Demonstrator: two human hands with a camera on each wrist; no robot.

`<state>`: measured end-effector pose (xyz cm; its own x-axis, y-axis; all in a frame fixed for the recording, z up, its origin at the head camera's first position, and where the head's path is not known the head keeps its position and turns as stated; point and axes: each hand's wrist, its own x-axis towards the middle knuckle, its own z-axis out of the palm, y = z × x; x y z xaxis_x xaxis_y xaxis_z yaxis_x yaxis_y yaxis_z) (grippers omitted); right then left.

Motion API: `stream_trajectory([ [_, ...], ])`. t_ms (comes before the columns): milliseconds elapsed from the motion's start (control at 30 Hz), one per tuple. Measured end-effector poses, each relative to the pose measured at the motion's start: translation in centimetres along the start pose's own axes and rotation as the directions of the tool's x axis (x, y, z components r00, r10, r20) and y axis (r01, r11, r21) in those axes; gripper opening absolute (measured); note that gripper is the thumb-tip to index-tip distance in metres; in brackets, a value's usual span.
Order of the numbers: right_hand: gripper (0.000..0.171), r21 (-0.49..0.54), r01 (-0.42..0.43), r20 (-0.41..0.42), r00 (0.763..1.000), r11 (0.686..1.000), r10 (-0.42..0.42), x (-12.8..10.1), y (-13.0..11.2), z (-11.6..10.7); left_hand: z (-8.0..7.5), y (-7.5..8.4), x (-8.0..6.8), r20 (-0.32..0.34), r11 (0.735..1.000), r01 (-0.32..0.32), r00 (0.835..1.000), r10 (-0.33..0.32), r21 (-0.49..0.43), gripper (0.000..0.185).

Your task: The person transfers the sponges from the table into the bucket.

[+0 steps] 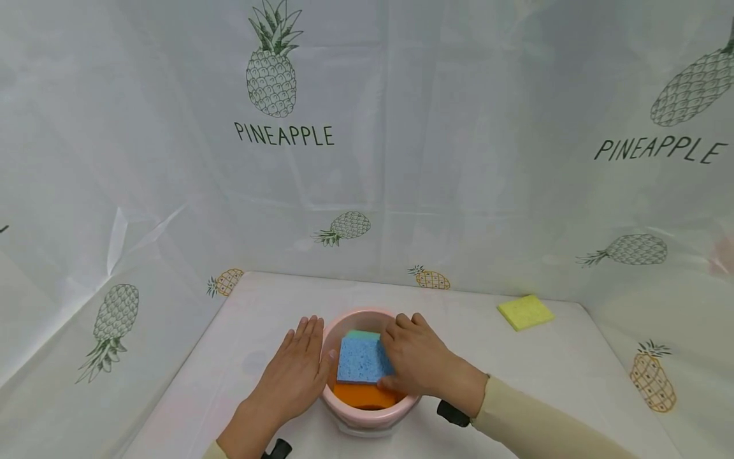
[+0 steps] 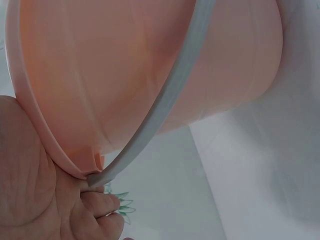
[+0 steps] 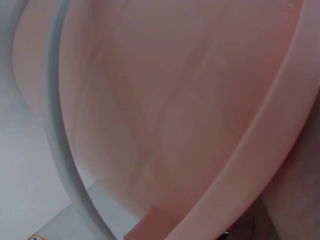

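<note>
A white cloth printed with pineapples point(image 1: 271, 67) covers the back and side walls and runs down over the surface point(image 1: 550, 376), which carries everything else. Near its front edge stands a pink bucket point(image 1: 360, 413) with a pale grey handle point(image 2: 165, 115) lying down along its outer wall, as the left wrist view shows. The left hand point(image 1: 295, 376) lies flat against the bucket's left side, fingers straight and together, palm pressed to the wall just under the rim; it steadies rather than grips. The right hand point(image 1: 418, 364) reaches over the right rim with fingers bent down onto the blue sponge point(image 1: 361, 360), thumb at its near edge, so it seems to hold or press that sponge, though how firmly cannot be told. Three sponges are stacked inside the bucket: the blue one on top, an orange sponge point(image 1: 364, 395) showing beneath its near edge, and a green sponge point(image 1: 362, 334) peeking out at the far edge. A yellow sponge point(image 1: 525, 312) lies alone on the surface, well apart to the right near the back wall. Judging by this, gathering sponges into the bucket looks mostly done, with three in and the yellow one remaining outside.
</note>
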<state>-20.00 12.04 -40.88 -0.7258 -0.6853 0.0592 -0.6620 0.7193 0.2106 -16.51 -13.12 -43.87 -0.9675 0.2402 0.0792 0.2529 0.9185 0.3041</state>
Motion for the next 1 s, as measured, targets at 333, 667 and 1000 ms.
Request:
stream_trajectory([
  [333,0.075,0.026,-0.043,-0.053,0.998,0.999,0.044,0.26,0.51,0.14,0.04,-0.01,-0.08,-0.007,1.0,-0.012,1.0,0.012,-0.003,0.07],
  [667,0.074,0.009,-0.05,-0.053,0.997,0.999,0.051,0.42,0.5,0.63,0.04,-0.05,-0.03,0.005,1.0,-0.002,1.0,0.002,-0.011,0.07],
  [1000,0.081,0.043,-0.054,-0.056,0.997,0.998,0.057,0.24,0.75,0.47,-0.03,0.01,-0.09,0.007,1.0,0.001,1.0,-0.001,-0.021,0.07],
])
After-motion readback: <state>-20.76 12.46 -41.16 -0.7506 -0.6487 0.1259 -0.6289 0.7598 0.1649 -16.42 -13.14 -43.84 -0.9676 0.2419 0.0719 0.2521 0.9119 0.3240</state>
